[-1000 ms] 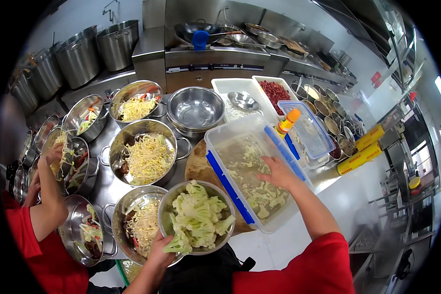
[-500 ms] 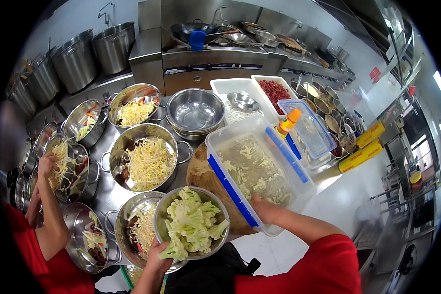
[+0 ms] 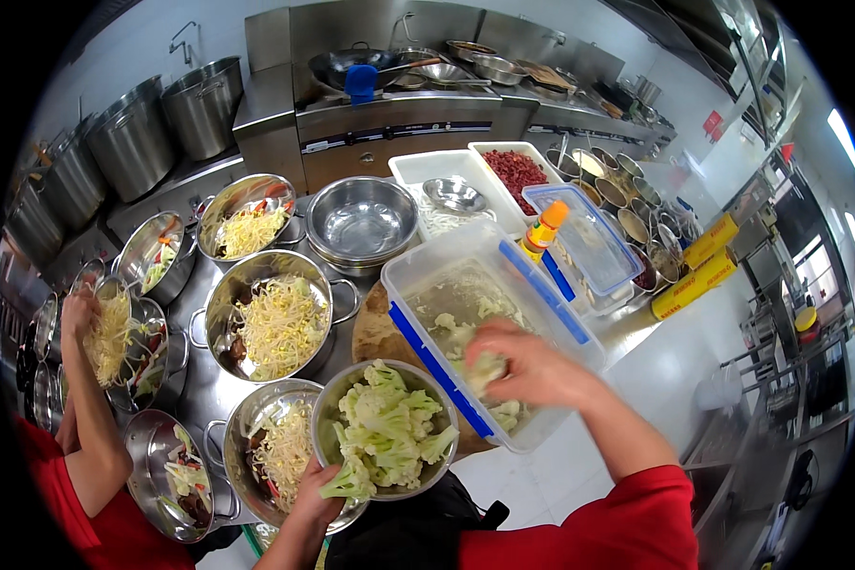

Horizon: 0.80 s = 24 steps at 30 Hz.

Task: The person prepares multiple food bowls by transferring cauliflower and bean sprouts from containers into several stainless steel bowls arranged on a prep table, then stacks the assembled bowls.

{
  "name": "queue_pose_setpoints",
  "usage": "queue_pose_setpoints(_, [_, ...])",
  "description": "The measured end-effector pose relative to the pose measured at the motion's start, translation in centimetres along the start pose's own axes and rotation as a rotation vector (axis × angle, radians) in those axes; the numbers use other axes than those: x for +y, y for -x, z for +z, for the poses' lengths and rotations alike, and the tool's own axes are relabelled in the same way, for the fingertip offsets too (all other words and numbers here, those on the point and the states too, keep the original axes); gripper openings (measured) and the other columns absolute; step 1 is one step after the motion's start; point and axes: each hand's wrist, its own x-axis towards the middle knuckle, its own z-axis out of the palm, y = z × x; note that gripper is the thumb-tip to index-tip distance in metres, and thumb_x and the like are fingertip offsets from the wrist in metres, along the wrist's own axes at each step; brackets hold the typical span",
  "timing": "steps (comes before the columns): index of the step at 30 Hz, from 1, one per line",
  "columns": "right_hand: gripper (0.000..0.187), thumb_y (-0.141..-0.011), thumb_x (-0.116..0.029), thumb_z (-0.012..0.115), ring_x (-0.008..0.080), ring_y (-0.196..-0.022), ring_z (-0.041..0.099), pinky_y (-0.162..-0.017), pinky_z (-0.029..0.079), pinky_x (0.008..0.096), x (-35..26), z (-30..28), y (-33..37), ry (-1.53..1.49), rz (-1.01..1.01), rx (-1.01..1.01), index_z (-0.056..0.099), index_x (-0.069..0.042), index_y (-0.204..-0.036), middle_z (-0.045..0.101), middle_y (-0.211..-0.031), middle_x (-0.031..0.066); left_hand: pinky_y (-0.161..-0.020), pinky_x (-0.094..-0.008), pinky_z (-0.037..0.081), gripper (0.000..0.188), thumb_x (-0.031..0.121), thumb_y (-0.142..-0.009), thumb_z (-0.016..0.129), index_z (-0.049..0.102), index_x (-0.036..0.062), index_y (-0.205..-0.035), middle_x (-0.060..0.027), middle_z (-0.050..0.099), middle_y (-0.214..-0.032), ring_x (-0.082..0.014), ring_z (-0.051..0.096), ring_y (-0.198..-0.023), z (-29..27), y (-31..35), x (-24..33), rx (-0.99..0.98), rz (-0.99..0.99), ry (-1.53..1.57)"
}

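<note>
- Seems to be at the picking-out step: taking cauliflower (image 3: 510, 414) from the clear tub (image 3: 446, 258), between one and two o'clock of the metal bowl (image 3: 327, 426).
- Clutches a pale piece (image 3: 484, 374) in the right hand (image 3: 534, 366), with blurred fingers closed on it, over the tub's five o'clock side.
- Clasps the bowl's seven o'clock edge firmly with the left hand (image 3: 315, 496), beside heaped florets (image 3: 385, 432).
- Probably calls for a secure grip, clearing the tub wall toward eight o'clock, and a level bowl.
</note>
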Motion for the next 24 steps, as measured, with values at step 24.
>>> queue_pose_setpoints(24, [0.062, -0.074, -0.033, 0.069, 0.0353, -0.113, 0.046, -0.095, 0.039, 0.0411, 15.8, -1.0, -7.2, 0.645, 0.527, 0.165, 0.046, -0.011, -0.128, 0.046, -0.124, 0.0192, -0.086, -0.0365, 0.048, 0.050, -0.009, -0.079, 0.045, 0.041, 0.0011, -0.128, -0.0138, 0.054, -0.118, -0.0260, 0.058, -0.102, 2.6, -0.4, 1.2, -0.015, 0.051, 0.069])
